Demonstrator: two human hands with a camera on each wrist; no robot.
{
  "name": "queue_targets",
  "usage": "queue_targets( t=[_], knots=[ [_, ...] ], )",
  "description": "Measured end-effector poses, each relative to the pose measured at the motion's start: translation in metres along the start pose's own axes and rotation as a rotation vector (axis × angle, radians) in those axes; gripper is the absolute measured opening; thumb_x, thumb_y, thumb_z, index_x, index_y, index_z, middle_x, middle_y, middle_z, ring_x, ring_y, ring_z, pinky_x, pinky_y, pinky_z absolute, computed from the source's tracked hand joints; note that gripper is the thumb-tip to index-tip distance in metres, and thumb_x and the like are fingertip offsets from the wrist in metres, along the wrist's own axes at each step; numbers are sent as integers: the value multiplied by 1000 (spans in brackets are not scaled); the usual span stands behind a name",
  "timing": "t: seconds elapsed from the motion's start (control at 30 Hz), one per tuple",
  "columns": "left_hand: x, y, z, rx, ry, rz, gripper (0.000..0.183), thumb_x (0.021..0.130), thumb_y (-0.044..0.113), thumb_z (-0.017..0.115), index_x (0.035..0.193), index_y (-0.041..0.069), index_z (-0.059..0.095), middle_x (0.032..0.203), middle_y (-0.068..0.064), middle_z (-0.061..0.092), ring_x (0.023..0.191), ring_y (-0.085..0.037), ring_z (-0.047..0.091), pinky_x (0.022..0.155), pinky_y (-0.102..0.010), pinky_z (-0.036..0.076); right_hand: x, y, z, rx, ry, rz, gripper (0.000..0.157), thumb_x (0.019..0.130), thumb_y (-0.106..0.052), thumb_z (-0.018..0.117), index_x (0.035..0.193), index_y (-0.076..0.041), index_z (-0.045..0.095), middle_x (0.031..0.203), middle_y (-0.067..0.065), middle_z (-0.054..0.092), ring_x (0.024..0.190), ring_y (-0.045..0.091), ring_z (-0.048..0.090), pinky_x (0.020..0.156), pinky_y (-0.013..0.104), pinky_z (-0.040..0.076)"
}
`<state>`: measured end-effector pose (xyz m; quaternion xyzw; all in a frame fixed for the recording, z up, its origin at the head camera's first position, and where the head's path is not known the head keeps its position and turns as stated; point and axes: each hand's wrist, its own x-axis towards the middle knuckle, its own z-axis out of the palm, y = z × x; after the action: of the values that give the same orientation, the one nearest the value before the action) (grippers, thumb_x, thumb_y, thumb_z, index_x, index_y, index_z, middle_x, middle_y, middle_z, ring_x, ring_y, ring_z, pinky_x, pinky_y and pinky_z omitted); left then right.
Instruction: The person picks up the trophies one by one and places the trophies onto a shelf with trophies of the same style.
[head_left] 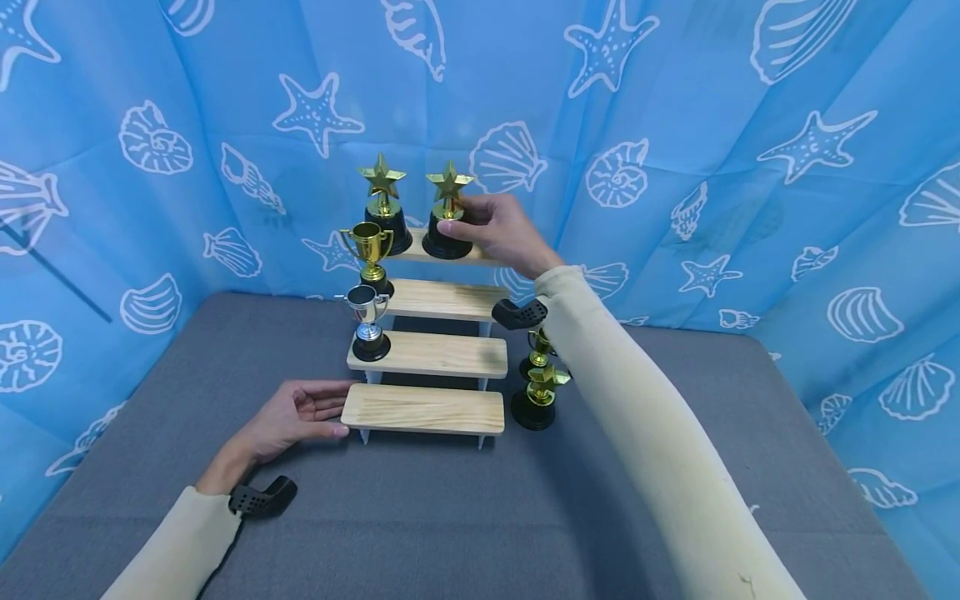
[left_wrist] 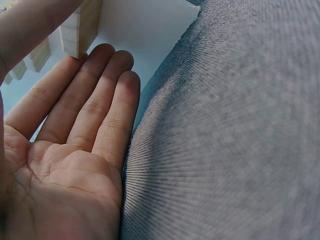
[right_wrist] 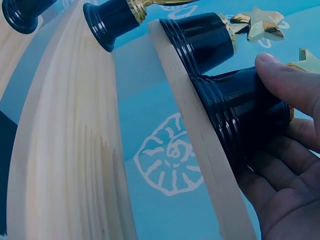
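On the top step of a wooden tiered stand point(head_left: 442, 354), my right hand point(head_left: 501, 227) grips a gold star trophy point(head_left: 446, 240) by its black base. In the right wrist view the base point(right_wrist: 240, 107) appears to sit on the board, thumb on one side and fingers on the other. Left of it stands another star trophy point(head_left: 386, 221). One step lower is a gold cup trophy point(head_left: 369, 242), and below that a silver cup trophy point(head_left: 367, 308). My left hand point(head_left: 288, 421), fingers extended, touches the left end of the lowest step point(head_left: 423, 408).
A gold star trophy point(head_left: 535, 408) and a gold cup trophy point(head_left: 537, 350) stand on the grey table point(head_left: 420, 525) right of the stand, the cup partly behind my right sleeve point(head_left: 645, 417). A blue shell-patterned curtain point(head_left: 675, 108) hangs close behind the stand.
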<state>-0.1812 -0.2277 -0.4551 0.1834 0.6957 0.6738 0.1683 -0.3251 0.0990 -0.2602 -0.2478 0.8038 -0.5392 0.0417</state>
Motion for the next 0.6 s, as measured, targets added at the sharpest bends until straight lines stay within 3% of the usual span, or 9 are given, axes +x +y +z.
queue_targets(
  t=[0.47,0.6],
  knots=[
    [0,-1,-1,4,-7,12,76,82,-7,78,144,-21,36,146,-41,40,120,-10,62,103,-29,51,4,1,6,-6,-9,-12,43,95,-24,74,132,-3,66,111,10,75,103,18,69,90,30,57],
    [0,-1,-1,3,-8,10,77,82,-6,79,144,-20,36,146,-40,40,121,-10,62,103,-29,52,5,1,7,12,-13,-15,43,96,-23,74,132,-2,65,111,11,75,104,19,69,94,30,56]
  ],
)
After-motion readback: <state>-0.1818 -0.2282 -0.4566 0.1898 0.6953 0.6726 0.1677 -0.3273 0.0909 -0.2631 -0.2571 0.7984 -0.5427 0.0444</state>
